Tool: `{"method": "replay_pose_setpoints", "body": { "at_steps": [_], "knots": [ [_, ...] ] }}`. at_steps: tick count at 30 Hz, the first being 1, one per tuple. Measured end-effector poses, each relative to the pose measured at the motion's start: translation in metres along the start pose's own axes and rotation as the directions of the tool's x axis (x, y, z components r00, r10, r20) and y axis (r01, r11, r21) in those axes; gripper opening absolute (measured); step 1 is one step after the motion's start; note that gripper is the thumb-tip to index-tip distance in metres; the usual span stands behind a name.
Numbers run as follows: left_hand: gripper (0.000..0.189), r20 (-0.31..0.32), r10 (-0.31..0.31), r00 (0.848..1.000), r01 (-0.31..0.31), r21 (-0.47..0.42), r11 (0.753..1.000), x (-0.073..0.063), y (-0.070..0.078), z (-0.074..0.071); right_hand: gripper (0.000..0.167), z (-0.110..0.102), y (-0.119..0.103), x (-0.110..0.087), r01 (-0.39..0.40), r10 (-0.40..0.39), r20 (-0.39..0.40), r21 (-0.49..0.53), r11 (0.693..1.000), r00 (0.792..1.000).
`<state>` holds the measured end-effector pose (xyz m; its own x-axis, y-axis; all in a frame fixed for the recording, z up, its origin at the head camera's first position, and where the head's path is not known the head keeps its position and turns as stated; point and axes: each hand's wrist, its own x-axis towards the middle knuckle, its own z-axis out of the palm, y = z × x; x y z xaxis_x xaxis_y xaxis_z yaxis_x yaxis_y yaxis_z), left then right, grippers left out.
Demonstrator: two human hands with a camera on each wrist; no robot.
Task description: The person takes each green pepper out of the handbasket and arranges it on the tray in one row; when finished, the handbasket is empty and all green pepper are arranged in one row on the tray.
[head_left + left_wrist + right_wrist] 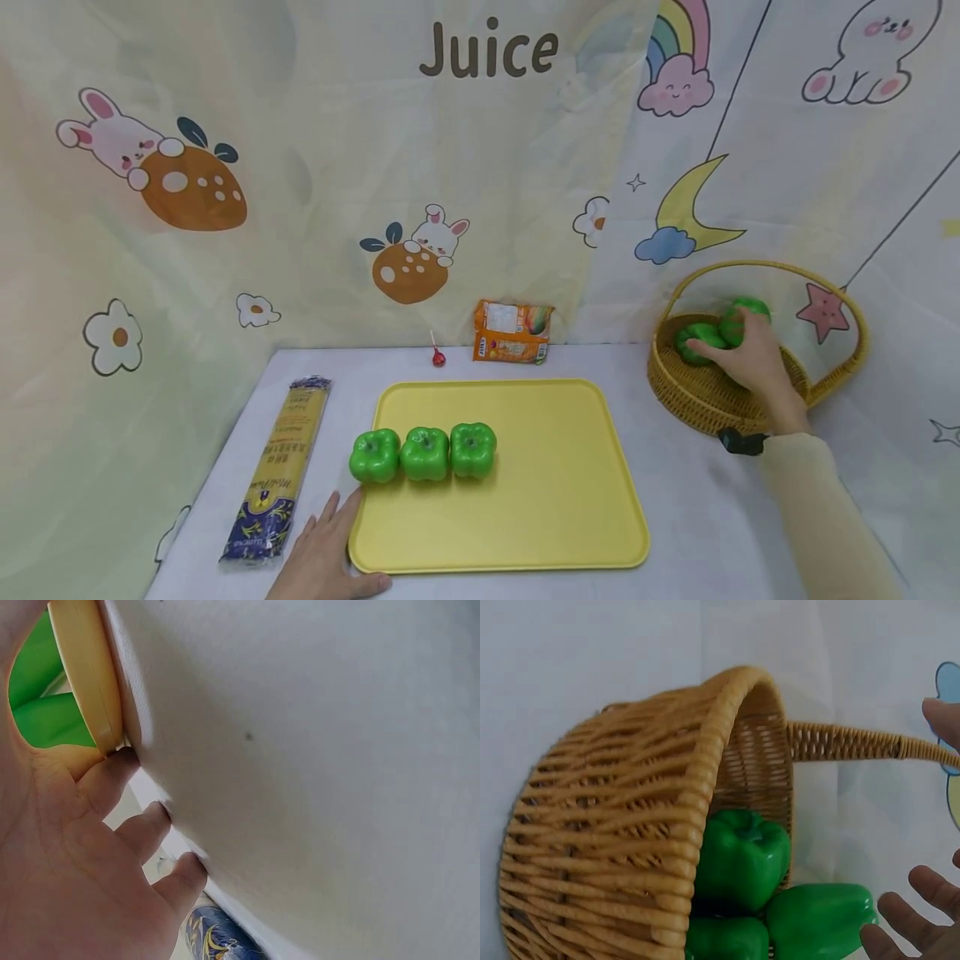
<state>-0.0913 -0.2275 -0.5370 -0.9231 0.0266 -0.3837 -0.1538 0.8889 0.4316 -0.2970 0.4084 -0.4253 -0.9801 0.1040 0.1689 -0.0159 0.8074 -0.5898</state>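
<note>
Hands (318,546) (756,358) apart, green peppers (425,457) (742,862) near each

Six peppers (425,454); one each: tray (540,500), basket (678,396), spaghetti pack (279,467), lollipop (438,358), orange packet (512,332)

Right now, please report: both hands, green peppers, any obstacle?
Left hand at corner of yellow tray. Right hand over wicker basket. Green peppers: three on tray, three visible in basket. No obstruction seen.

The peppers (425,455) look smooth and glossy, the wicker basket (607,832) rough.
</note>
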Motion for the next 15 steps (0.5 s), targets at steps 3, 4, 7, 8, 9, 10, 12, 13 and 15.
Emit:
{"method": "replay_pose_setpoints", "body": {
  "at_steps": [3, 4, 7, 8, 9, 10, 12, 13, 15],
  "knots": [
    [0.146, 0.001, -0.002, 1.000, 0.002, 0.000, 1.000, 0.001, -0.001, 0.000, 0.109, -0.002, 0.008, 0.005, -0.016, 0.015, -0.021, -0.052, 0.999, 1.000],
    [0.147, 0.005, -0.005, 1.000, 0.005, 0.000, 1.000, 0.002, -0.001, 0.001, 0.111, -0.003, 0.011, 0.007, -0.030, 0.028, -0.024, -0.068, 0.997, 0.999],
    [0.147, 0.016, -0.017, 1.000, 0.017, -0.002, 1.000, 0.003, -0.002, 0.001, 0.116, -0.005, 0.017, 0.012, -0.073, 0.071, -0.033, -0.092, 0.993, 0.997],
    [0.148, 0.020, -0.022, 1.000, 0.022, -0.004, 1.000, 0.003, -0.002, 0.002, 0.117, -0.005, 0.019, 0.013, -0.084, 0.081, -0.037, -0.101, 0.991, 0.996],
    [0.148, 0.022, -0.024, 0.999, 0.024, -0.004, 1.000, 0.004, -0.002, 0.002, 0.119, -0.006, 0.021, 0.015, -0.095, 0.091, -0.040, -0.109, 0.990, 0.995],
    [0.148, 0.022, -0.024, 0.999, 0.024, -0.004, 1.000, 0.004, -0.002, 0.002, 0.120, -0.007, 0.023, 0.017, -0.107, 0.103, -0.041, -0.115, 0.988, 0.994],
    [0.148, 0.018, -0.020, 1.000, 0.020, -0.003, 1.000, 0.005, -0.002, 0.001, 0.123, -0.009, 0.027, 0.019, -0.126, 0.122, -0.038, -0.126, 0.984, 0.992],
    [0.148, 0.016, -0.019, 1.000, 0.019, -0.002, 1.000, 0.004, -0.002, 0.001, 0.124, -0.010, 0.028, 0.021, -0.136, 0.132, -0.034, -0.130, 0.982, 0.991],
    [0.148, 0.011, -0.014, 1.000, 0.014, 0.001, 1.000, 0.004, -0.002, 0.001, 0.126, -0.012, 0.031, 0.023, -0.159, 0.157, -0.019, -0.131, 0.979, 0.987]
  ]
}}
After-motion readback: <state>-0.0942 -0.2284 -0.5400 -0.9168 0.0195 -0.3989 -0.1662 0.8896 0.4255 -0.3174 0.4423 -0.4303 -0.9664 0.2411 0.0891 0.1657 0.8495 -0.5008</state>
